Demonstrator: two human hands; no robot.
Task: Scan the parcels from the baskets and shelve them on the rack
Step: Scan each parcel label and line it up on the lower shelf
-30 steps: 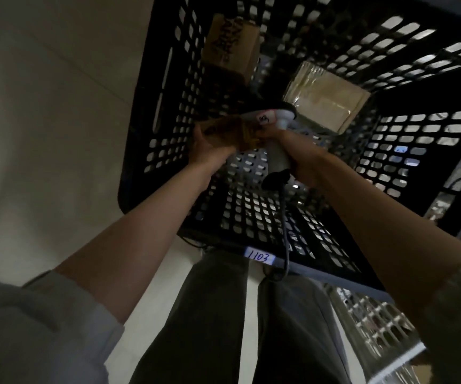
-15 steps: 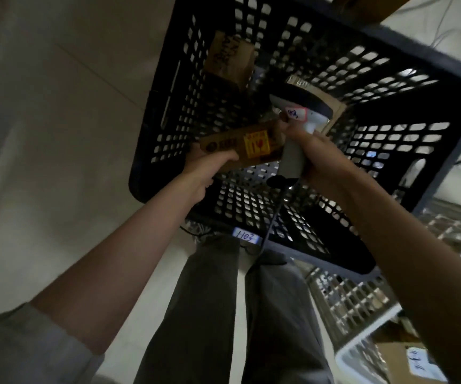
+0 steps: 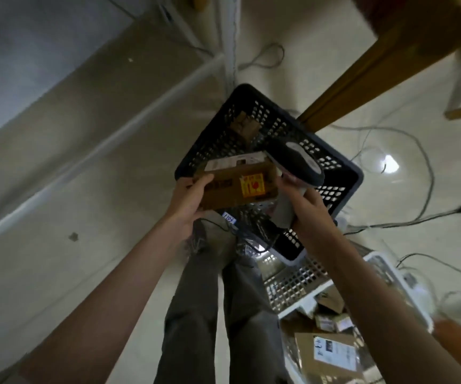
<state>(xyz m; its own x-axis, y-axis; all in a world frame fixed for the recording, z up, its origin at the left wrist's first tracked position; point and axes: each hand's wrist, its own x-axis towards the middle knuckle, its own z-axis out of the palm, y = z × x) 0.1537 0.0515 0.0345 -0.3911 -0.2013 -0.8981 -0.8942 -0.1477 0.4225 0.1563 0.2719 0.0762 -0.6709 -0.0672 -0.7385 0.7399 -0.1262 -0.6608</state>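
My left hand (image 3: 190, 199) grips a small brown cardboard parcel (image 3: 240, 187) with a yellow fragile sticker, held above the black perforated basket (image 3: 210, 151). My right hand (image 3: 304, 214) holds a corded barcode scanner (image 3: 297, 162), its dark head right beside the parcel's white label on top. One more brown parcel (image 3: 244, 127) lies at the far end inside the black basket.
A white perforated basket (image 3: 301, 284) at the lower right holds several parcels, one with a white label (image 3: 332, 354). Cables trail over the pale floor on the right. A wooden beam (image 3: 376, 67) crosses the upper right. A white rack post (image 3: 229, 37) rises behind the basket.
I have lifted the parcel and scanner up out of the black basket, and my view has pulled back, showing the floor, cables and the white basket.
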